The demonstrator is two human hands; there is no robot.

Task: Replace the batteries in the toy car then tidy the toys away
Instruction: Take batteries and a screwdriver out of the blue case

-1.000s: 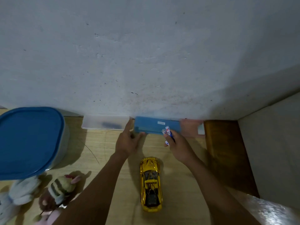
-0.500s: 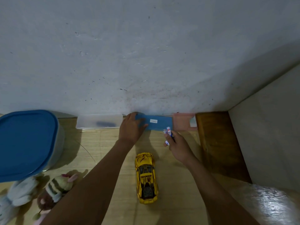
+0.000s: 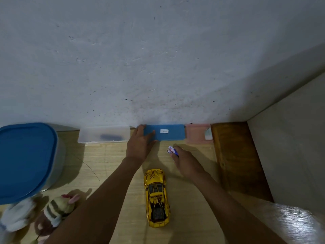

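A shiny yellow toy car [image 3: 156, 198] lies on the wooden floor between my forearms, nose pointing toward the wall. My left hand [image 3: 140, 143] grips the left end of a flat blue box [image 3: 167, 132] that lies against the wall's foot. My right hand [image 3: 186, 161] hovers just right of and below that box, its fingers closed around white, red and blue batteries [image 3: 171, 149] that stick out past my fingertips.
A clear plastic case [image 3: 103, 136] lies left of the blue box and a pink box [image 3: 197, 135] to its right. A big tub with a blue lid [image 3: 24, 159] stands at left. Plush toys [image 3: 56, 208] lie at lower left. A brown wooden board [image 3: 235, 159] is at right.
My left hand has pushed the blue box back flat against the wall and kept its grip. My right hand, still holding the batteries, has drawn slightly away from the box.
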